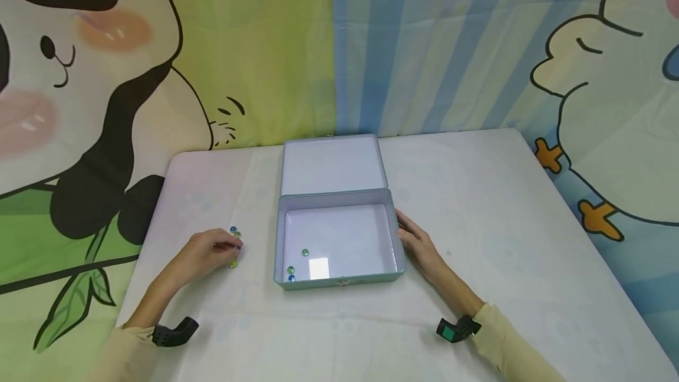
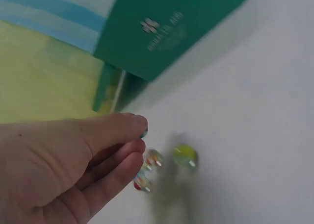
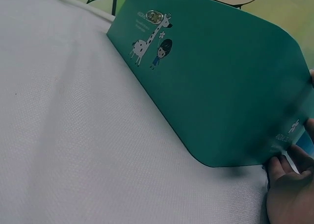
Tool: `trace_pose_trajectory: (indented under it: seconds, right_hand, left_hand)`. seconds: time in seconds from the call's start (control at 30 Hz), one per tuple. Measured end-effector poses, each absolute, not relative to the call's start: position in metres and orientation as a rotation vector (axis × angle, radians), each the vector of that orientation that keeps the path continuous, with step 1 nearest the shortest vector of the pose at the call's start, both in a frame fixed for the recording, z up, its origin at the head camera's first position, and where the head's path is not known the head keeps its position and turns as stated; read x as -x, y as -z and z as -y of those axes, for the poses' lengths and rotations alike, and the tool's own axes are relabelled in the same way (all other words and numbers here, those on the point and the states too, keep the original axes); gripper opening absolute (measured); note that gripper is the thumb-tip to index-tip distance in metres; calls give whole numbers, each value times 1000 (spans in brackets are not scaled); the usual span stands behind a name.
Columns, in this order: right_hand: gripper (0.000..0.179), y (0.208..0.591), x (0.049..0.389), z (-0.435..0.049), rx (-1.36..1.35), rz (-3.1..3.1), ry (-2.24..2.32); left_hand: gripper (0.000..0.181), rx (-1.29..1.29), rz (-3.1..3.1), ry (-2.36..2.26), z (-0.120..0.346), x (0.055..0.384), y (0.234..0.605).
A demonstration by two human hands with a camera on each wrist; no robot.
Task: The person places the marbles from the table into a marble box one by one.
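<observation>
In the head view my left hand [image 1: 213,250] is over the cloth left of the tin box, pinching a marble [image 2: 144,133] between thumb and fingers; most of it is hidden. Near the fingertips lie a blue marble [image 1: 233,229], a green marble [image 1: 237,234] and a yellow marble [image 1: 233,264]. The green tin box [image 1: 339,282] stands with its lid [image 1: 333,164] laid back. Two green marbles, one here [image 1: 305,252], and a blue marble [image 1: 292,278] sit inside at the left. My right hand [image 1: 421,246] rests its extended fingers against the box's right wall.
A white cloth [image 1: 504,240] covers the table. Behind it hangs a printed curtain [image 1: 254,46] with cartoon animals. Each wrist wears a dark band, such as the left one [image 1: 175,332].
</observation>
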State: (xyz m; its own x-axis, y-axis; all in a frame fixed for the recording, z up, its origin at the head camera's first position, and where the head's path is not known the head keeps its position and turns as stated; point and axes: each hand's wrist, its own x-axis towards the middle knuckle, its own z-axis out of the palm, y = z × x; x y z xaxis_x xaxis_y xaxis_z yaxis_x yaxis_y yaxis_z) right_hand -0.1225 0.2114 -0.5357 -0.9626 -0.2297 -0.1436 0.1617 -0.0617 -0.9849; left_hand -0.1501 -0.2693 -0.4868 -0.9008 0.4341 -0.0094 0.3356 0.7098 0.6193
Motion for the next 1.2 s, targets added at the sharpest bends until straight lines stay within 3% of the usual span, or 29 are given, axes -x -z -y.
trace_pose_trajectory:
  seconds: [0.5, 0.9, 1.2]
  right_hand:
    - [60, 534, 124, -211, 47, -1954, 2109]
    - [60, 535, 124, -214, 63, -1956, 2114]
    - [61, 535, 122, -211, 86, -1929, 2131]
  left_hand:
    - [17, -675, -2579, -1205, 230, 164, 440]
    - [18, -940, -2244, -1352, 148, 199, 388]
    - [18, -1104, -2115, -1289, 80, 217, 397]
